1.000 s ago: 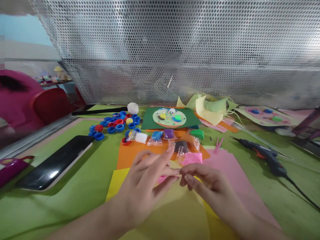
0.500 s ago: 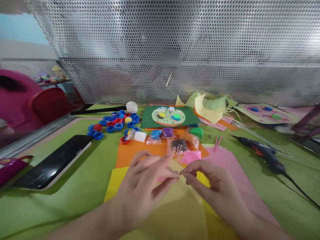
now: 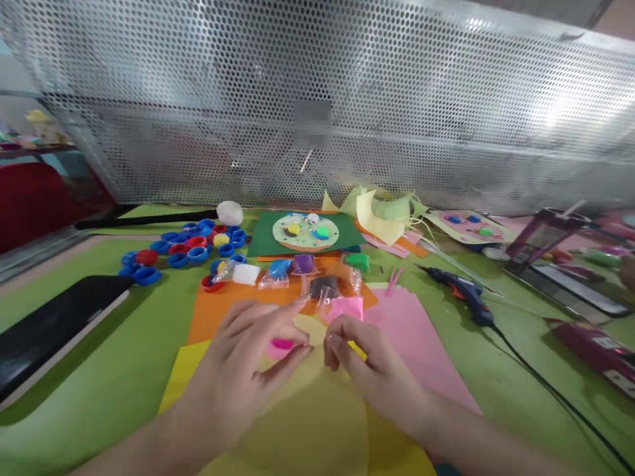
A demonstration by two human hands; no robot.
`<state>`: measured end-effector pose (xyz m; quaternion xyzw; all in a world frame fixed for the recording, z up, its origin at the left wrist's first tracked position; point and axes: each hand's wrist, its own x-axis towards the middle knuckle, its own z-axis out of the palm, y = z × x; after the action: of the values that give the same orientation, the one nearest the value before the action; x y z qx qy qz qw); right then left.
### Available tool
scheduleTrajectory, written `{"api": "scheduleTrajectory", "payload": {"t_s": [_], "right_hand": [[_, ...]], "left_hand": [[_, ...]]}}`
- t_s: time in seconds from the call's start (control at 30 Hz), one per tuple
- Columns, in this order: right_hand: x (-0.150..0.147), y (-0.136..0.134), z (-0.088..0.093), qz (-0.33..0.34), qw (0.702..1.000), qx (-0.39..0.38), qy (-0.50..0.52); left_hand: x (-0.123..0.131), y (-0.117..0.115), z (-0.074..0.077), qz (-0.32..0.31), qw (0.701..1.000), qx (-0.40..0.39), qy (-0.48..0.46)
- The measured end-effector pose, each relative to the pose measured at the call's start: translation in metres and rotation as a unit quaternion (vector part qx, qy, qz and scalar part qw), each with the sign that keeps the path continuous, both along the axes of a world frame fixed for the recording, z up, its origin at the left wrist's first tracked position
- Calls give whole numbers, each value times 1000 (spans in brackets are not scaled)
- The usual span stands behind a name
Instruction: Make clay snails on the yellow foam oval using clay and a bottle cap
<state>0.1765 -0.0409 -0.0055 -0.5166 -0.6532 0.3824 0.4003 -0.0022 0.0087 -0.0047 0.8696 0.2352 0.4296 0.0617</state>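
Observation:
My left hand (image 3: 248,370) is over a pale yellow rounded sheet of paper (image 3: 307,410). Its thumb and a finger come together in a pinch, and whatever is between them is too small to make out. A bright pink object (image 3: 282,346) shows through the gap under those fingers; I cannot tell whether it is held or lies on the paper. Just to the right, my right hand (image 3: 372,370) has thumb and forefinger pressed together, the rest curled. Anything in that pinch is hidden. The two hands are close but apart.
Bagged clay, such as the pink packet (image 3: 347,308), lies beyond my hands. Blue and red bottle caps (image 3: 197,255) are at the left, near a phone (image 3: 59,324). A decorated disc (image 3: 306,233) sits behind. A glue gun (image 3: 461,291) with its cord lies right.
The view has turned right, so more of the table's right side shows. My right hand has drawn slightly away from my left fingertips and its fingers have curled more.

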Motion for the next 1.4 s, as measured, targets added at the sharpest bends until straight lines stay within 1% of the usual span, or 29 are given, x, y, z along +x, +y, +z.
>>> {"api": "scheduleTrajectory", "payload": {"t_s": [0.13,0.23,0.3,0.4,0.47,0.63,0.7,0.77,0.83,0.9,0.93,1.1,1.27,1.4], "right_hand": [[0,3,-1,-10,1000,-3,-1],[-1,4,-2,-26,999,-32,-3],[0,4,-2,-37,998,-50,5],[0,3,0,-45,996,-58,48],[-1,2,2,-53,994,-67,70],[-4,-1,8,-71,993,-75,64],[-3,-1,7,-74,992,-75,71],[-1,0,5,-64,988,-94,100],[2,0,3,-27,979,-133,152],[5,1,0,13,964,-165,208],[6,1,0,23,956,-175,233],[6,1,-2,21,923,-205,324],[7,2,-4,0,911,-220,347],[8,3,-5,8,900,-235,366]], "left_hand": [[-3,4,-2,48,999,-24,8],[-4,7,1,75,996,-41,2],[-5,8,5,85,994,-65,8],[-5,9,8,88,991,-100,9],[-5,8,9,78,991,-112,6],[-3,3,5,31,993,-112,-9],[-3,3,3,26,993,-115,-9],[-2,3,2,24,993,-116,-8],[-2,4,2,15,993,-115,-13],[-2,4,2,-3,993,-114,-18],[-2,4,2,-11,993,-114,-18],[-3,4,4,-19,993,-119,-13],[-3,4,5,-26,993,-118,-12],[-2,4,6,-13,993,-118,-9]]}}
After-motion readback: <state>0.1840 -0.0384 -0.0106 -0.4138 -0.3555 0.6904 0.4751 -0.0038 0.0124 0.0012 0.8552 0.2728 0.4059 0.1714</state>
